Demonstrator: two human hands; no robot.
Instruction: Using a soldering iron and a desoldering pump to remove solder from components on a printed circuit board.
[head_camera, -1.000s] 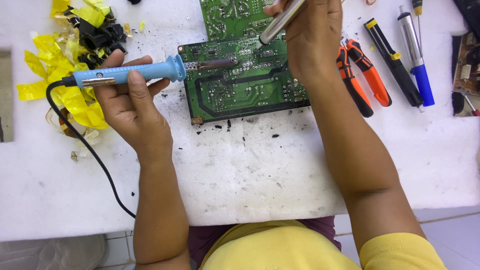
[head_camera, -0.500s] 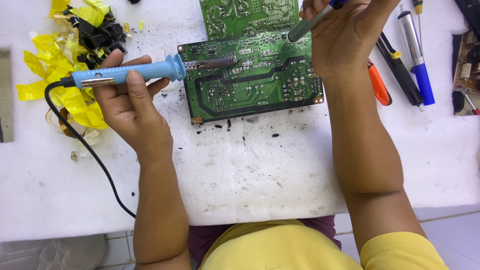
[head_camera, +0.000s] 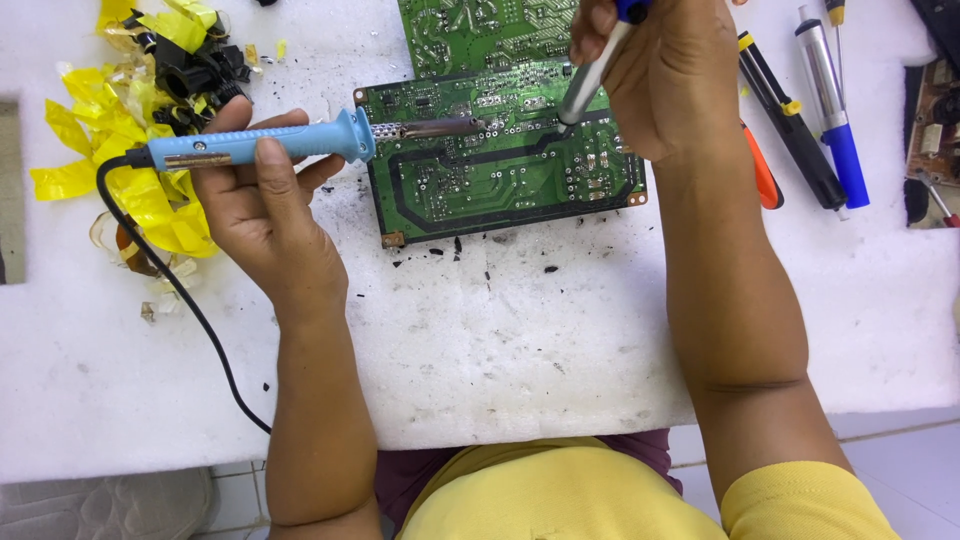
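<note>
Left hand (head_camera: 255, 215) clamped around blue soldering iron (head_camera: 260, 147), tip lying over the green circuit board (head_camera: 500, 165) on the white foam mat (head_camera: 480, 340). Right hand (head_camera: 675, 80) fingers closed on a desoldering pump (head_camera: 592, 75), nozzle touching the board. Yellow tape scraps (head_camera: 120, 150) at left.

White foam-topped bench (head_camera: 520, 350) with green circuit board (head_camera: 500, 170), yellow tape scraps (head_camera: 150, 200), screwdrivers (head_camera: 810, 110).

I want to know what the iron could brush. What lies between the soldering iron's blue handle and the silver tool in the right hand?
In the head view, only the iron's metal shaft over the green circuit board.
</note>
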